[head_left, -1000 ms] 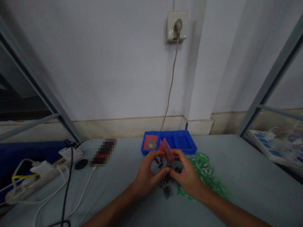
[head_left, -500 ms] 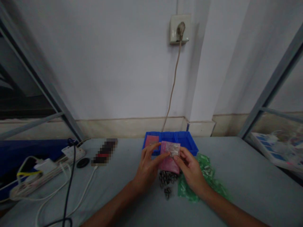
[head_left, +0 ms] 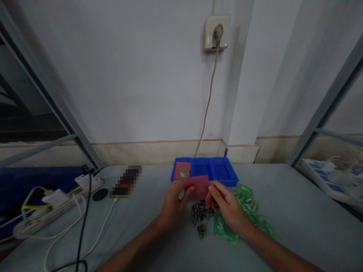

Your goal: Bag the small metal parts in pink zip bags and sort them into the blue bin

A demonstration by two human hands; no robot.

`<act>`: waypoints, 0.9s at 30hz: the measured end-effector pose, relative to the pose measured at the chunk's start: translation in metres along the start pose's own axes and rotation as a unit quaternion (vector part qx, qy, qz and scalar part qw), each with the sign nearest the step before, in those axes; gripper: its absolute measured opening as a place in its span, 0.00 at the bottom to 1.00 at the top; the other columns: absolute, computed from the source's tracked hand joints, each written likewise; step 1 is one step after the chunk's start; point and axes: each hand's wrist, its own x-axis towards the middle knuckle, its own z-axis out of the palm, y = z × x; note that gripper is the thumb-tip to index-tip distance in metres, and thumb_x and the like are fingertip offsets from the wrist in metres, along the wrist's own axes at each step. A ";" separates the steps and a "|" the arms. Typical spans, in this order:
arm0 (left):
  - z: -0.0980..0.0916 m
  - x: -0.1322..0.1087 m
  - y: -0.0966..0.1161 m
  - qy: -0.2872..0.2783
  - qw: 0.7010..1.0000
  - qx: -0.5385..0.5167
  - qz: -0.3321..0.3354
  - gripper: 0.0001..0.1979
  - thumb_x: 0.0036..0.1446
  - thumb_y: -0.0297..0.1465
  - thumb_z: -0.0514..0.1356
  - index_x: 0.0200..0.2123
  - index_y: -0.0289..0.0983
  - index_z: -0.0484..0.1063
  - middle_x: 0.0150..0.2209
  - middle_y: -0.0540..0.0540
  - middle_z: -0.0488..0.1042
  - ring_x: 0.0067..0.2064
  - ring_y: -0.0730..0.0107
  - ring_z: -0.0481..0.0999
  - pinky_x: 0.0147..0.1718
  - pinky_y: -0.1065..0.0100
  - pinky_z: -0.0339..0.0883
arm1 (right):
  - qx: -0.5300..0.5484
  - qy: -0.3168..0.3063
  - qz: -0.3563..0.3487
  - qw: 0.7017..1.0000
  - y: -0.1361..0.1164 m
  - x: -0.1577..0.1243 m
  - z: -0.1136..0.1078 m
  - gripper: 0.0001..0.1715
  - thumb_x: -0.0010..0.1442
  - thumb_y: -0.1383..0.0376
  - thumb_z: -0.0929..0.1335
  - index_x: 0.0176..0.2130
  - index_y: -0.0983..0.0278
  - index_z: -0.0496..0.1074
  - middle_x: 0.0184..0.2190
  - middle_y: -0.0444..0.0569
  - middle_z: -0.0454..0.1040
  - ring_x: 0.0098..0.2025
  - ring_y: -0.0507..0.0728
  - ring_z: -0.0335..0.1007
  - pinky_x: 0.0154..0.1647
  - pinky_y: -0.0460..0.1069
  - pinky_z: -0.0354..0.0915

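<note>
Pinched thin, rectangular pink packet (head_left: 197, 187) between left hand (head_left: 173, 202) and right hand (head_left: 227, 204), lower centre of frame; gripped opposite edges, above heaped, shiny metallic pieces (head_left: 200, 212).

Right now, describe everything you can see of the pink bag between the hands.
The pink bag looks like thin plastic, flat and roughly rectangular, slightly tilted. The left hand pinches its left side; the right hand is at its right edge, its grip unclear. In view, it overlaps the front of the blue tray, above small metal parts. Its contents don't show.
</note>
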 end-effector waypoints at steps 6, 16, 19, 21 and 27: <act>0.007 0.001 0.004 -0.038 0.960 -0.217 -0.170 0.30 0.71 0.43 0.63 0.69 0.40 0.59 0.35 0.50 0.80 0.31 0.70 0.76 0.29 0.73 0.67 | -0.151 -0.010 -0.098 0.984 -0.004 -0.005 0.000 0.18 0.75 0.53 0.67 0.37 0.60 0.75 0.31 0.44 0.71 0.34 0.56 0.67 0.36 0.49 0.63; 0.003 0.009 -0.004 -0.089 0.938 -0.244 -0.227 0.13 0.64 0.38 0.62 0.37 0.35 0.81 0.36 0.45 0.80 0.36 0.66 0.76 0.36 0.69 0.68 | -0.243 -0.031 -0.216 0.945 -0.001 -0.003 -0.007 0.17 0.73 0.69 0.64 0.52 0.54 0.78 0.48 0.51 0.73 0.52 0.61 0.73 0.54 0.54 0.69; 0.003 0.009 -0.003 -0.089 0.903 -0.332 -0.259 0.13 0.59 0.32 0.60 0.41 0.34 0.83 0.41 0.42 0.83 0.42 0.61 0.80 0.42 0.65 0.71 | -0.244 -0.017 -0.208 0.947 0.001 -0.003 -0.008 0.18 0.70 0.70 0.67 0.54 0.54 0.78 0.52 0.52 0.73 0.56 0.63 0.72 0.56 0.56 0.69; 0.003 0.009 -0.002 -0.117 0.868 -0.400 -0.270 0.16 0.56 0.31 0.60 0.44 0.34 0.83 0.42 0.40 0.83 0.40 0.60 0.81 0.41 0.64 0.72 | -0.243 -0.002 -0.207 0.948 0.001 -0.002 -0.009 0.15 0.70 0.68 0.69 0.54 0.55 0.78 0.53 0.52 0.74 0.57 0.64 0.71 0.58 0.57 0.68; 0.001 0.008 0.010 -0.233 0.881 -0.339 -0.234 0.17 0.64 0.40 0.66 0.49 0.34 0.80 0.26 0.48 0.77 0.23 0.71 0.73 0.26 0.71 0.65 | -0.221 0.080 -0.165 0.958 0.000 0.001 -0.009 0.09 0.73 0.57 0.70 0.41 0.59 0.77 0.37 0.47 0.75 0.40 0.60 0.70 0.43 0.53 0.66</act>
